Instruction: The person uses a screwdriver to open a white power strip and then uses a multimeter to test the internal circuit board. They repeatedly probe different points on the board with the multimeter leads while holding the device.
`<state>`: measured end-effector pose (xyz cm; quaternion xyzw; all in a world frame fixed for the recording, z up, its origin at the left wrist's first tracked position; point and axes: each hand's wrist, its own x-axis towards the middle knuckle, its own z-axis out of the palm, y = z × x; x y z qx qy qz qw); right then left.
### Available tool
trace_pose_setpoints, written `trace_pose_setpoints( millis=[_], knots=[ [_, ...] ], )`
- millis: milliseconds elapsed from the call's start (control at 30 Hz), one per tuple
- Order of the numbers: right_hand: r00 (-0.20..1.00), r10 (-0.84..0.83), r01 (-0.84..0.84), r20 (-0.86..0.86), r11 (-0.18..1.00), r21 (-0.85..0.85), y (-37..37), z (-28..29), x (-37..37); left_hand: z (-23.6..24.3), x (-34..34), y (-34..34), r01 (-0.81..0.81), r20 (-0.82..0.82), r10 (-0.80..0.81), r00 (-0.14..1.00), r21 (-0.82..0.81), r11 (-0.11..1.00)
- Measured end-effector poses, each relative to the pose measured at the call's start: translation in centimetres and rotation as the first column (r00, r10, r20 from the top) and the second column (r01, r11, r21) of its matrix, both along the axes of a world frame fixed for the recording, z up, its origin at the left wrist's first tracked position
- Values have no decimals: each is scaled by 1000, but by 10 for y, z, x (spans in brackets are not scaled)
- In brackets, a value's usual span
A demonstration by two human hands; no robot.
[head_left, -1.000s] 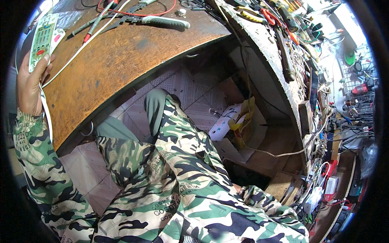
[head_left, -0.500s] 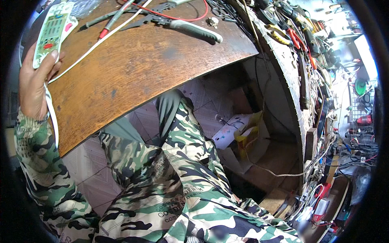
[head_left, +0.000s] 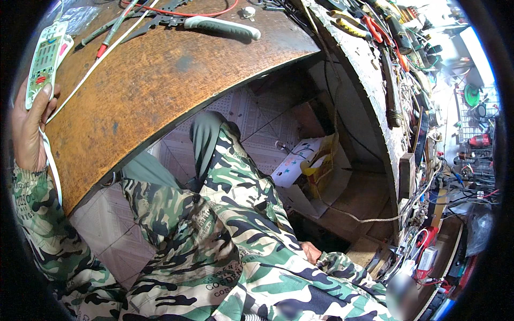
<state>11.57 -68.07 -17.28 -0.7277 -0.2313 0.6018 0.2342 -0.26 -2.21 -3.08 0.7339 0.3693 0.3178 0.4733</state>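
Observation:
My left hand point(head_left: 32, 128), at the left edge of the desk, grips a white-cased device with an exposed green circuit board point(head_left: 45, 64). A white cable point(head_left: 52, 160) hangs down past my wrist. My right hand point(head_left: 310, 252) rests low by my camouflage-clad thigh, its fingers curled and partly hidden by the cloth, so what they hold, if anything, does not show. On the wooden desk point(head_left: 134, 85) lie a red-tipped test probe point(head_left: 110, 37), a pair of dark tools with a light grip point(head_left: 219, 27) and a small metal piece point(head_left: 249, 12).
A cluttered side bench holds pliers point(head_left: 372, 29), other hand tools and tangled cables point(head_left: 471, 190). A wire rack point(head_left: 466, 112) stands at the far right. Below the desk are my legs on a tiled floor point(head_left: 107, 224), a white carton point(head_left: 289, 166) and a yellow bag point(head_left: 316, 171).
The view has shifted down and back. My left hand with the board now sits slightly lower and farther left in the picture, and more of my right hand shows beside my thigh.

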Motion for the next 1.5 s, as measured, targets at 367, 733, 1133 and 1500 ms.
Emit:
trace_pose_setpoints(
  millis=[367,733,1133,1500],
  knots=[
    [854,-471,432,-220,878,-204,-69,-55,-30,2,3,-5,-18,-36,19,999,30,999],
    [833,-482,440,-272,875,-201,-53,-77,-51,3,0,-5,7,-123,-4,992,24,1000],
    [883,-460,469,-94,872,140,15,-43,64,6,2,-12,18,-71,-17,997,12,1000],
    [981,-109,21,159,881,472,133,-26,65,15,1,-6,95,-78,-99,992,-52,994]
  ],
)
